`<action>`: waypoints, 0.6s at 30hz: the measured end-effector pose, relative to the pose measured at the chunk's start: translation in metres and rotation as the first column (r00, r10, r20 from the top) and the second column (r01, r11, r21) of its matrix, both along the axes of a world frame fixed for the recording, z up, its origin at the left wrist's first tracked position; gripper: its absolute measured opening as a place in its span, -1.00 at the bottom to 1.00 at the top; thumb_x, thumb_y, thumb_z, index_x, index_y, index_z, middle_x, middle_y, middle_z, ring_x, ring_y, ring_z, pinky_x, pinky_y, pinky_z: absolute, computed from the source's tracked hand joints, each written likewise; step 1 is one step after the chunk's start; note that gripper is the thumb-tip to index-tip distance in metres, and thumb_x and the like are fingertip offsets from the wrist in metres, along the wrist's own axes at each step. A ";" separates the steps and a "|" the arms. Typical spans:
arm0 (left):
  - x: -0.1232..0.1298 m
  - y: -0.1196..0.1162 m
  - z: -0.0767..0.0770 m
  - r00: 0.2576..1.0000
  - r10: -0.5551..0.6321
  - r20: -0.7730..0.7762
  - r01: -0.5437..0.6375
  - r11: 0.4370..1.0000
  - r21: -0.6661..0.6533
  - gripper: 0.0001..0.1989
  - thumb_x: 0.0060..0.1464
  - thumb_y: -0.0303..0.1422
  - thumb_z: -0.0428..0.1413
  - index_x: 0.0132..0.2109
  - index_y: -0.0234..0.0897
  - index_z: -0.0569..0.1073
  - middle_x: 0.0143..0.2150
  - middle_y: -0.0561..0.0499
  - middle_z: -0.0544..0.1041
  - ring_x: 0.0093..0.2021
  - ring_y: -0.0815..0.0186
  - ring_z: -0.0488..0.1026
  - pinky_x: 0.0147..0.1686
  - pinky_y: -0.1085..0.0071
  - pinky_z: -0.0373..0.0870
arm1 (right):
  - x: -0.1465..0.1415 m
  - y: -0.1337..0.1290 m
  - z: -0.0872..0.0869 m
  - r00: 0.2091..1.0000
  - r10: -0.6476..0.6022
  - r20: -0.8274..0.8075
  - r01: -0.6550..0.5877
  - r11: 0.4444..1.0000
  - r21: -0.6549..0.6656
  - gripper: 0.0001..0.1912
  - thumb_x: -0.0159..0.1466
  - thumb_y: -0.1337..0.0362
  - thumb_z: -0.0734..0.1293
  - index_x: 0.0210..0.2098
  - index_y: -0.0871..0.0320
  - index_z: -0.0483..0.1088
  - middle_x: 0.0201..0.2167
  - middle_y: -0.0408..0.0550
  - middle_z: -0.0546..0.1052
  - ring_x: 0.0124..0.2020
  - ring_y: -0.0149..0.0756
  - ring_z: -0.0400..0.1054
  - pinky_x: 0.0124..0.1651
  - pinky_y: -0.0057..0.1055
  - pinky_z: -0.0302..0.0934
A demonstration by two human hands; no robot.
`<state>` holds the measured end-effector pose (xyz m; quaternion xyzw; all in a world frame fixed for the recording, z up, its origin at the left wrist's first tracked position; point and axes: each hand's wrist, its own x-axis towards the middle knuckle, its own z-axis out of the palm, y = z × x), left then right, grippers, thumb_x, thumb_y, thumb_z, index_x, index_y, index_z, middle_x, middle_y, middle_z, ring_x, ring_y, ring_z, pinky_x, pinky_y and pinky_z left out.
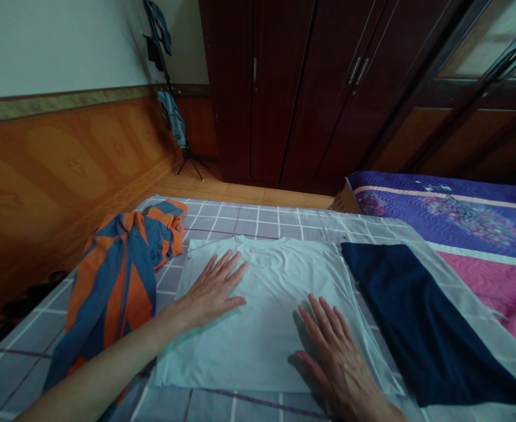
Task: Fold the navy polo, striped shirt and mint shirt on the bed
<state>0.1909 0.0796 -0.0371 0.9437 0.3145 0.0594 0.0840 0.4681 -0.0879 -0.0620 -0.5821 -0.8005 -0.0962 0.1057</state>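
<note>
A white T-shirt (267,316) lies spread on the checked bedsheet (223,218), its neckline at the far side and some wrinkles below the collar. My left hand (216,288) rests flat on its upper left part, fingers apart. Over the lower right part of the shirt is my right hand (332,351), fingers stretched out and holding nothing; a shadow shows beside it. To the left lies a crumpled orange and blue striped garment (126,275), partly behind my left forearm. On the right is a folded dark navy garment (420,316).
A purple and pink quilted bedcover (469,228) is at the right. Behind the bed stand a dark wooden wardrobe (284,94) and a coat rack (165,70) with clothes hanging on it. Dark objects (24,308) sit on the floor at the left.
</note>
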 end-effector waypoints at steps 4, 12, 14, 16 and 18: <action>-0.023 -0.045 0.001 0.991 -0.135 -0.010 0.135 0.991 0.007 -0.22 0.15 0.08 -0.08 0.37 -0.07 -0.19 0.40 -0.10 -0.10 0.37 0.05 -0.13 0.29 0.01 -0.17 | 0.023 -0.024 -0.011 0.993 -0.119 0.014 0.118 0.991 0.068 -0.29 0.29 0.05 0.19 0.33 0.17 -0.06 0.34 0.18 -0.02 0.30 0.17 -0.09 0.13 0.13 0.11; -0.046 -0.060 -0.012 0.990 -0.138 0.025 0.135 0.987 0.085 -0.21 0.13 0.09 -0.08 0.37 -0.11 -0.14 0.39 -0.09 -0.04 0.36 0.05 -0.09 0.29 0.00 -0.15 | 0.053 -0.040 -0.028 0.962 -0.274 -0.008 0.274 0.961 0.040 -0.33 0.29 0.06 0.17 0.33 0.11 -0.06 0.32 0.13 0.06 0.29 0.09 -0.04 0.15 0.09 0.12; -0.048 -0.058 -0.013 0.989 -0.138 0.044 0.134 0.987 0.084 -0.22 0.15 0.07 -0.06 0.37 -0.13 -0.14 0.39 -0.10 -0.02 0.35 0.06 -0.06 0.29 0.02 -0.10 | 0.057 -0.044 -0.029 0.948 -0.313 -0.058 0.315 0.949 0.021 -0.36 0.30 0.06 0.16 0.30 0.15 -0.01 0.30 0.15 0.10 0.28 0.05 0.01 0.15 0.03 0.15; -0.050 -0.057 -0.013 0.990 -0.119 0.070 0.113 0.991 0.077 -0.23 0.16 0.05 -0.05 0.37 -0.14 -0.12 0.38 -0.11 -0.02 0.35 0.05 -0.05 0.28 0.00 -0.08 | 0.062 -0.049 -0.026 0.918 -0.373 -0.134 0.374 0.927 -0.017 -0.40 0.30 0.05 0.15 0.24 0.19 0.08 0.24 0.19 0.19 0.23 0.01 0.11 0.14 -0.04 0.17; -0.054 -0.054 -0.013 0.989 -0.076 0.129 0.067 0.995 0.070 -0.27 0.18 0.00 -0.04 0.37 -0.13 -0.09 0.37 -0.10 0.02 0.34 0.05 -0.02 0.28 0.00 -0.05 | 0.068 -0.054 -0.020 0.865 -0.458 -0.205 0.450 0.889 -0.088 -0.42 0.28 0.00 0.15 0.18 0.18 0.17 0.13 0.18 0.34 0.14 -0.01 0.25 0.09 -0.09 0.22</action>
